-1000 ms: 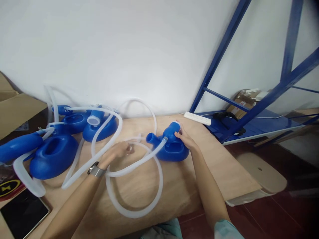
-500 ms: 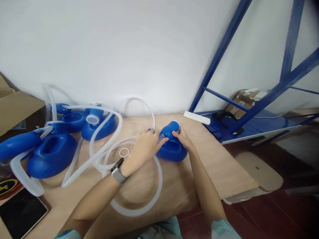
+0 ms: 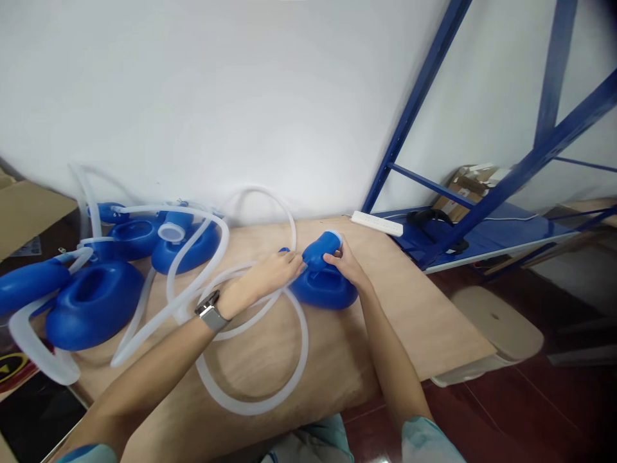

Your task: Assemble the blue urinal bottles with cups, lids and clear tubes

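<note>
A blue plastic urinal bottle (image 3: 328, 292) rests on the table, its wide neck slanting up to the right and ending in a white rim. My right hand (image 3: 351, 262) wraps around that neck from the right, thumb on its near side. At the left of the neck, the fingers of my left hand (image 3: 279, 270) are pinched together; what lies between them is too small to tell. A small blue part (image 3: 284, 249) shows just behind those fingers. A translucent white hose (image 3: 301, 360) loops on the table below and beside my left hand.
More blue bottles (image 3: 94, 302) with white hoses stand at the left, near a cardboard box (image 3: 33, 199). A white power strip (image 3: 376, 223) lies by the blue metal rack (image 3: 414, 109). One stool (image 3: 496, 321) stands beyond the table's right edge.
My left hand has drawn slightly left from the bottle's neck and its fingers have closed into a pinch. The white ring on the table is now out of sight. My right hand keeps its hold.
</note>
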The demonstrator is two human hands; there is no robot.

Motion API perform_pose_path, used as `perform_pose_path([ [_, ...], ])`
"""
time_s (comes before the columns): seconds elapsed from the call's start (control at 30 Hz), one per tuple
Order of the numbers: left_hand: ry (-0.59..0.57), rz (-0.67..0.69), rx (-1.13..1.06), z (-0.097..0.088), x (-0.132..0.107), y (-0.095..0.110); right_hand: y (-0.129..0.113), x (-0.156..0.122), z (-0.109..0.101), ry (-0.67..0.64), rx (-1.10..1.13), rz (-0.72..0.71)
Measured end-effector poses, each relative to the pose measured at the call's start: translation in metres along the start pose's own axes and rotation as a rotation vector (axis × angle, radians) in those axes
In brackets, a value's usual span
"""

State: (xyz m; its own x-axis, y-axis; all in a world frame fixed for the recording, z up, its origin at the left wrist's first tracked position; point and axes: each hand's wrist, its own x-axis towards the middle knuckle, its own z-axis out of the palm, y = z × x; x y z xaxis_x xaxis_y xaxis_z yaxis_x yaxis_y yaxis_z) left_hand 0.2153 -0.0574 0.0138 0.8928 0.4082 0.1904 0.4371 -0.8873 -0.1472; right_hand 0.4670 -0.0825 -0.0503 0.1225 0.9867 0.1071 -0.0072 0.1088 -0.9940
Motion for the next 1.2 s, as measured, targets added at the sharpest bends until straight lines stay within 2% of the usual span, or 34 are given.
perform_pose_path([
  [0.2,0.002,-0.001,-0.342,0.002,0.003,-0.022,-0.001,-0.002,0.001,0.012,-0.007,-0.012],
  [0.43,-0.105,-0.127,-0.849,0.004,0.006,-0.028,-0.001,-0.004,0.000,-0.012,-0.002,-0.026],
  [0.6,-0.193,-0.123,-1.011,0.006,0.009,-0.032,0.002,-0.002,-0.002,-0.024,0.006,-0.024],
  [0.73,-0.203,-0.103,-0.987,0.006,0.008,-0.034,0.002,-0.003,-0.002,-0.019,0.014,-0.012],
  [0.87,-0.155,-0.117,-0.886,-0.001,0.005,-0.030,-0.001,-0.005,-0.002,-0.032,0.010,-0.008],
  [1.07,-0.081,0.018,-0.655,-0.018,0.004,-0.027,0.001,-0.004,-0.003,-0.026,-0.003,-0.008],
  [1.2,-0.089,0.014,-0.579,-0.019,-0.002,-0.026,0.006,-0.003,-0.004,-0.018,-0.005,-0.015],
])
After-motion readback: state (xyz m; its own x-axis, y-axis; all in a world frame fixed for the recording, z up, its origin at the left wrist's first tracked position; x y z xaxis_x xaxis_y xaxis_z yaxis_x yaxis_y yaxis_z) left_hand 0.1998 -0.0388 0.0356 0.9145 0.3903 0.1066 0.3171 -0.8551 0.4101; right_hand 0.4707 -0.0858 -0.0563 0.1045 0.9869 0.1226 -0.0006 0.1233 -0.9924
